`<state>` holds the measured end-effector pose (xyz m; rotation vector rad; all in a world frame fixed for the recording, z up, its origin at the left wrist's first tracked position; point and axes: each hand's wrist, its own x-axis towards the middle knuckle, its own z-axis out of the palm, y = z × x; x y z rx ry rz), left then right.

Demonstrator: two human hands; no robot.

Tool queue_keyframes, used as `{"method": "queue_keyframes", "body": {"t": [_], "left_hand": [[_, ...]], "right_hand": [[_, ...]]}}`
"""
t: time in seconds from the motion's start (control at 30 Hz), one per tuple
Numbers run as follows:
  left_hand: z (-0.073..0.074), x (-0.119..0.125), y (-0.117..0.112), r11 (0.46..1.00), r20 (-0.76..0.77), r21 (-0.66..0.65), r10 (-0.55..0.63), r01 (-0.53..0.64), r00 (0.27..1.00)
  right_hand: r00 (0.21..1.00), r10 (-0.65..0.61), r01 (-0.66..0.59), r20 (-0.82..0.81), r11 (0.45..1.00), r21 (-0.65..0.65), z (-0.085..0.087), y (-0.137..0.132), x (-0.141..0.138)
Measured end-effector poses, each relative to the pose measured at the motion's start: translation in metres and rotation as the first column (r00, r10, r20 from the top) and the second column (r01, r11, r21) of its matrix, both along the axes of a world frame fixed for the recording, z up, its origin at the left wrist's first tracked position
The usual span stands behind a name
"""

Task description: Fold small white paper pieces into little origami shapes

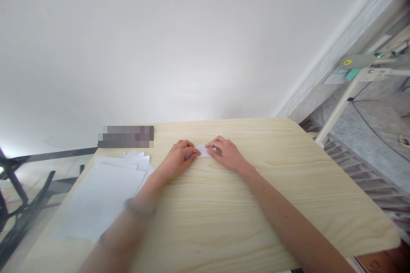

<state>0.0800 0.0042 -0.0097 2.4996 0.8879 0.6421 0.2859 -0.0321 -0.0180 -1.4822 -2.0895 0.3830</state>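
Note:
A small piece of folded white paper (pixel 202 152) lies on the wooden table between my two hands. My left hand (pixel 180 156) pinches its left end, thumb and fingers closed on it. At the other end, my right hand (pixel 226 153) grips the paper between thumb and forefinger. Parts of the paper are hidden under the fingers, so its full shape cannot be made out.
Loose white sheets (pixel 109 192) are piled at the table's left, partly behind my left forearm. A pixelated dark object (pixel 126 137) sits at the back left corner. The table (pixel 230 222) meets a white wall (pixel 192 51); a white metal frame (pixel 339 106) stands at right.

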Motion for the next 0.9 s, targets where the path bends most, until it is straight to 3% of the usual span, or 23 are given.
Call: {"method": "queue_keyframes", "body": {"t": [0.6, 0.9], "left_hand": [[-0.005, 0.0, 0.003, 1.0, 0.03, 0.023, -0.01, 0.009, 0.999], [-0.006, -0.009, 0.014, 0.998, 0.017, 0.028, -0.06, 0.059, 0.998]], "right_hand": [[0.998, -0.061, 0.061, -0.003, 0.998, -0.004, -0.001, 0.0, -0.004], [0.988, -0.028, 0.016, -0.153, 0.997, -0.075, 0.0, 0.004, 0.006]]}}
